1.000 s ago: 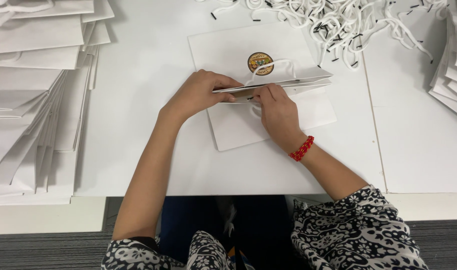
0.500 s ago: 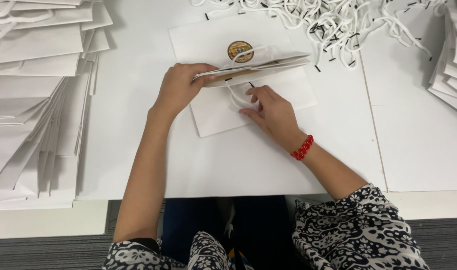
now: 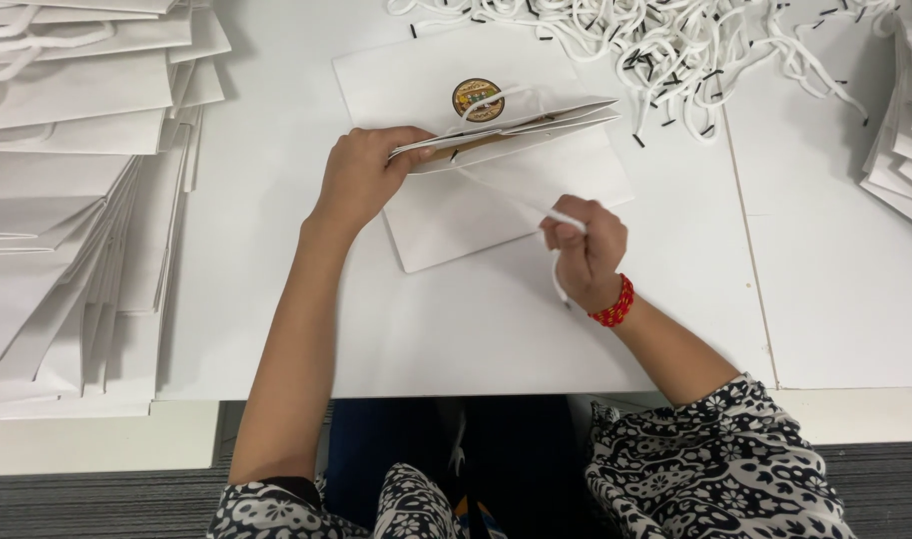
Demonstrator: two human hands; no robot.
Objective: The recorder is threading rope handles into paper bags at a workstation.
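A flat white paper bag with a round gold sticker lies on the white table. My left hand pinches the bag's open top edge at its left end. My right hand is closed around a white cord that runs taut from the bag's mouth toward my fist, its loose end hanging below my fingers. A red beaded bracelet sits on my right wrist.
A tangled pile of white cords with black tips lies at the back right. Stacks of flat white bags fill the left side, and another stack sits at the right edge. The table's front edge is just before my lap.
My right hand has pulled back from the bag's mouth toward me, drawing the cord out. The bag and my left hand have stayed nearly in place.
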